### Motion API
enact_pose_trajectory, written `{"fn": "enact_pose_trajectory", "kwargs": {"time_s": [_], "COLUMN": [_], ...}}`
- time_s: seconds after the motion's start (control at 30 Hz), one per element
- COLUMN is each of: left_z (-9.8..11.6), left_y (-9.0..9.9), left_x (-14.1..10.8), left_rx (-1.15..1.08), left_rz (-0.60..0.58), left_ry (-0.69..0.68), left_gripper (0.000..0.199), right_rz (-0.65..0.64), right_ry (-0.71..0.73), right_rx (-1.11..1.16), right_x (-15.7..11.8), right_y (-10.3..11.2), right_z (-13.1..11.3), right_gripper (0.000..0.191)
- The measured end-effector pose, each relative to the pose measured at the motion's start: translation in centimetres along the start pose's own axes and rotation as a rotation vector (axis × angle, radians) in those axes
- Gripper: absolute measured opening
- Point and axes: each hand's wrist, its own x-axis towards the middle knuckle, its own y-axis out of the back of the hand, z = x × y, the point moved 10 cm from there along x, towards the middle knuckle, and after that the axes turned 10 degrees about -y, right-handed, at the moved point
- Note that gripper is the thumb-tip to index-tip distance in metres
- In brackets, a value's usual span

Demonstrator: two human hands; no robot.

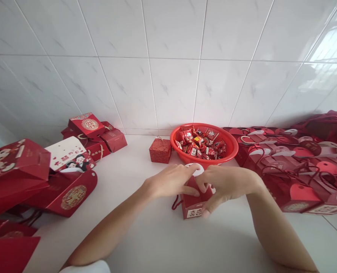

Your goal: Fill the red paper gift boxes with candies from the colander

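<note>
A small red gift box with a white label on its front and a dark red cord at its left side stands on the white tabletop in front of me. My left hand reaches over its top from the left, fingers on the upper flaps. From the right, my right hand holds the box, thumb on the front right edge and bent fingers on top. A white round tab shows behind the fingers. Just beyond the box sits a red plastic basket with wrapped candies in it.
Rows of red gift boxes with cords stand at the right. Stacked red boxes and a pile of larger ones lie at the left. A small red patterned box stands beside the basket. White wall tiles close off the back.
</note>
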Motion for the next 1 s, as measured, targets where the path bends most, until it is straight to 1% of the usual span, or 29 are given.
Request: {"fn": "enact_pose_trajectory", "kwargs": {"time_s": [0.07, 0.1, 0.17, 0.27, 0.3, 0.37, 0.4, 0.47, 0.53, 0.57, 0.63, 0.7, 0.77, 0.83, 0.93, 1.0], "left_z": [0.3, 0.4, 0.5, 0.6, 0.5, 0.4, 0.3, 0.4, 0.8, 1.0, 1.3, 1.3, 1.1, 0.5, -1.2, -2.1], "left_y": [-0.3, -0.3, 0.2, 1.4, 1.7, 1.8, 1.8, 1.6, 1.4, 1.2, 0.8, 0.3, 0.0, -0.2, -0.4, -1.0], "left_x": [0.2, 0.2, 0.1, -0.1, -0.2, -0.2, -0.1, 0.1, 0.3, 0.4, 0.6, 0.7, 0.7, 0.4, -0.6, -1.1], "left_rx": [0.027, 0.037, 0.075, 0.165, 0.184, 0.191, 0.179, 0.128, 0.066, 0.042, 0.023, 0.038, 0.073, 0.109, 0.111, 0.088], "left_rz": [0.003, 0.015, 0.072, 0.185, 0.209, 0.218, 0.214, 0.203, 0.195, 0.186, 0.155, 0.119, 0.091, 0.07, 0.034, -0.018], "left_ry": [-0.011, -0.012, -0.02, -0.042, -0.044, -0.048, -0.054, -0.083, -0.13, -0.153, -0.181, -0.177, -0.141, -0.051, 0.151, 0.245], "left_gripper": [0.045, 0.046, 0.05, 0.064, 0.068, 0.074, 0.071, 0.058, 0.041, 0.036, 0.031, 0.026, 0.023, 0.022, 0.035, 0.043], "right_rz": [-0.113, -0.14, -0.116, -0.045, -0.017, 0.047, 0.078, 0.138, 0.187, 0.216, 0.273, 0.313, 0.332, 0.348, 0.378, 0.364], "right_ry": [-0.055, -0.082, -0.111, -0.146, -0.163, -0.217, -0.253, -0.33, -0.393, -0.41, -0.406, -0.341, -0.24, -0.171, -0.17, -0.199], "right_rx": [0.001, 0.006, 0.018, 0.008, -0.005, -0.038, -0.05, -0.032, 0.05, 0.105, 0.215, 0.309, 0.378, 0.416, 0.478, 0.61], "right_x": [0.2, 0.2, 0.1, -0.3, -0.4, -0.8, -1.0, -1.5, -1.9, -2.0, -2.2, -2.0, -1.6, -1.2, -0.8, -0.8], "right_y": [-1.0, -1.2, -1.2, -1.2, -1.3, -1.5, -1.6, -2.1, -2.7, -3.0, -3.5, -3.9, -4.2, -4.5, -4.7, -5.0], "right_z": [0.8, 1.1, 1.5, 2.3, 2.8, 4.0, 4.7, 6.1, 7.4, 7.8, 8.5, 8.6, 8.4, 8.4, 9.2, 9.9], "right_gripper": [0.046, 0.043, 0.033, 0.022, 0.023, 0.032, 0.039, 0.049, 0.049, 0.049, 0.055, 0.058, 0.055, 0.052, 0.055, 0.058]}}
